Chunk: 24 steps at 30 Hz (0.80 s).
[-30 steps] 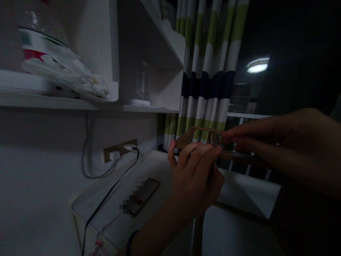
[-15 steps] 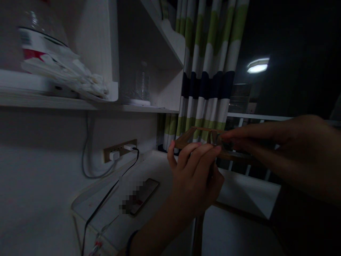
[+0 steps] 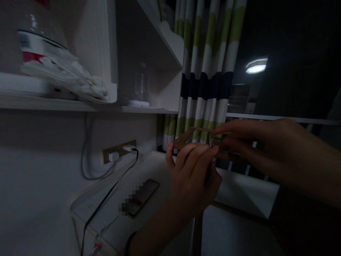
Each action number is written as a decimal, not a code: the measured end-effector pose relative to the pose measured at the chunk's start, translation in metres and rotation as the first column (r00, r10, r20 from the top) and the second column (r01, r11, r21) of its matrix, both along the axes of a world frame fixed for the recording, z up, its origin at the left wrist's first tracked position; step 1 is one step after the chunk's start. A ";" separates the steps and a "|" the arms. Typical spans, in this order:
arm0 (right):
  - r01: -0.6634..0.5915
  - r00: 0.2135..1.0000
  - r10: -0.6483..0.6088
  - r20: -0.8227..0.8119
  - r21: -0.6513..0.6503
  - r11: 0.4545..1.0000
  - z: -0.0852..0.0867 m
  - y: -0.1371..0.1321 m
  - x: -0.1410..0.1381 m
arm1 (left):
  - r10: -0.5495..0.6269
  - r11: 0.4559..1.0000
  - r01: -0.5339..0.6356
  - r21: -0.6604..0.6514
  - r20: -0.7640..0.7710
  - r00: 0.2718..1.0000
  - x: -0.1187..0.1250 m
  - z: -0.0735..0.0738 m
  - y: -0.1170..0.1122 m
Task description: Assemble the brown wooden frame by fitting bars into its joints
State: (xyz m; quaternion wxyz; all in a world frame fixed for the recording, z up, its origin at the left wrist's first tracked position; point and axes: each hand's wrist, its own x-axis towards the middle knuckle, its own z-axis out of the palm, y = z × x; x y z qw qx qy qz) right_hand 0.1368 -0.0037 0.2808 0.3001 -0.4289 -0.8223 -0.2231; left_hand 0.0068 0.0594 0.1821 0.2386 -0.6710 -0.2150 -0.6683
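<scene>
My left hand (image 3: 193,174) is closed around a brown wooden frame (image 3: 183,139), its fingers bent over the near edge and a dark band on the wrist. The frame has open gaps and a crosspiece, held in mid-air before the curtain. From the right, my right hand (image 3: 269,145) reaches over the frame, with thumb and fingers pinched together at the crosspiece. A small shiny bit shows by those fingertips, too dark to name. A brown wooden strip (image 3: 197,231) runs downward below my left hand; whether it joins the frame is hidden.
A phone (image 3: 144,197) lies on the white desk (image 3: 162,177), partly pixelated. A black cable (image 3: 106,195) runs from the wall socket (image 3: 119,151) over the desk. Overhead, the shelf (image 3: 149,109) holds a clear bottle (image 3: 141,85) and plastic packaging. A striped curtain (image 3: 205,85) hangs behind.
My right hand has moved left along the frame, its fingertips now at the crosspiece. My left hand keeps its grip on the frame. The view has shifted slightly.
</scene>
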 end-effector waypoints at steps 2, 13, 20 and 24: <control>-0.019 1.000 0.019 -0.012 -0.030 0.999 0.000 0.003 0.000 | 0.008 1.000 -0.008 0.002 -0.006 1.000 0.000 0.000 0.000; -0.081 0.938 0.042 -0.345 -0.098 0.992 -0.001 0.006 -0.002 | 0.027 1.000 -0.026 0.007 -0.039 0.999 -0.002 -0.001 0.001; -0.195 0.867 0.042 -0.497 -0.260 0.946 0.001 0.018 -0.005 | 0.054 0.998 -0.053 0.021 -0.049 0.997 -0.003 -0.001 0.000; -0.244 0.848 0.066 -0.525 -0.278 0.929 0.001 0.020 -0.004 | 0.055 0.998 -0.054 0.014 -0.056 0.997 -0.004 -0.002 0.000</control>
